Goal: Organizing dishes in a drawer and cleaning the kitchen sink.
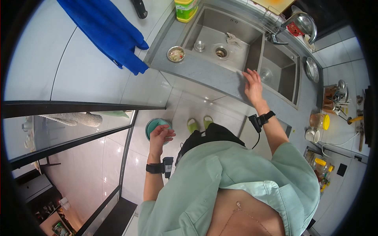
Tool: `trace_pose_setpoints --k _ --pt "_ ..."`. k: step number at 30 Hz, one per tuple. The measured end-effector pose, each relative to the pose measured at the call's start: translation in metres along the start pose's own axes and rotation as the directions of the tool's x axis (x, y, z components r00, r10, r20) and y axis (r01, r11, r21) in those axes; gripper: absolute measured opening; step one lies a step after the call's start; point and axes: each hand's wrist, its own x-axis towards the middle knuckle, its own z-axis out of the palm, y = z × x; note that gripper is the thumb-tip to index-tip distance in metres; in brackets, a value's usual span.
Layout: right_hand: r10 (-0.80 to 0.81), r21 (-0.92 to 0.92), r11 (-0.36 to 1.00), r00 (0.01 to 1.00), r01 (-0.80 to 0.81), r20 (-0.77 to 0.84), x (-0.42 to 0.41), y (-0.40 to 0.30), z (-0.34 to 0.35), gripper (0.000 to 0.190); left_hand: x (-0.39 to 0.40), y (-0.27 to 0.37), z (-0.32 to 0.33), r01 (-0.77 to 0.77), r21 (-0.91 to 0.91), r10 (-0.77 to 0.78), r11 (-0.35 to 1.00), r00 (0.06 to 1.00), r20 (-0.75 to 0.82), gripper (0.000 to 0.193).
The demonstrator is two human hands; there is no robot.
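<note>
My left hand [161,135] hovers over a teal bucket [149,127] that stands on the tiled floor. Its fingers are loosely spread, and I see nothing in them. Above the front rim of the double steel sink [203,32], near the divider, is my right hand [253,87]; it is empty, with fingers apart. A small metal bowl [176,54] of food scraps sits on the grey counter [206,69] left of the sink. In the larger basin lie a crumpled pale cloth [233,39] and a metal drain strainer [199,46] beside the uncovered drain [221,52].
A chrome faucet [310,25] rises behind the sink. Blue cloth [109,32] hangs at the left wall, near a black-handled knife [139,8]. The counter's right side holds a yellow-lidded jar [319,121] and a utensil basket [329,98]. A glass door frame [127,147] borders the left.
</note>
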Motion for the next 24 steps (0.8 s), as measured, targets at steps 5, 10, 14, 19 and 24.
trace_pose_setpoints --k 5,10,14,19,24 --pt "-0.006 0.092 0.996 0.992 -0.005 0.124 0.0 0.006 -0.005 0.025 -0.009 0.002 0.023 0.003 0.004 -0.003 1.0 1.0 0.001 0.022" --pt "-0.126 0.235 0.968 0.981 0.089 0.149 0.042 -0.025 0.02 0.02 -0.035 -0.003 0.029 -0.037 -0.001 0.037 0.999 0.994 -0.106 0.021" --pt "-0.272 0.332 0.923 0.939 0.194 0.208 0.079 -0.061 0.05 0.023 -0.07 -0.022 0.025 -0.08 -0.038 0.067 0.996 0.959 -0.275 0.023" --pt "-0.346 0.365 0.898 0.908 0.246 0.238 0.112 -0.1 0.082 0.034 -0.108 -0.058 0.027 -0.122 -0.139 0.046 0.983 0.891 -0.451 0.023" --pt "-0.251 0.27 0.949 0.903 0.16 0.349 0.128 -0.128 0.106 0.032 -0.14 -0.088 0.043 -0.128 -0.247 -0.035 0.961 0.826 -0.563 0.021"
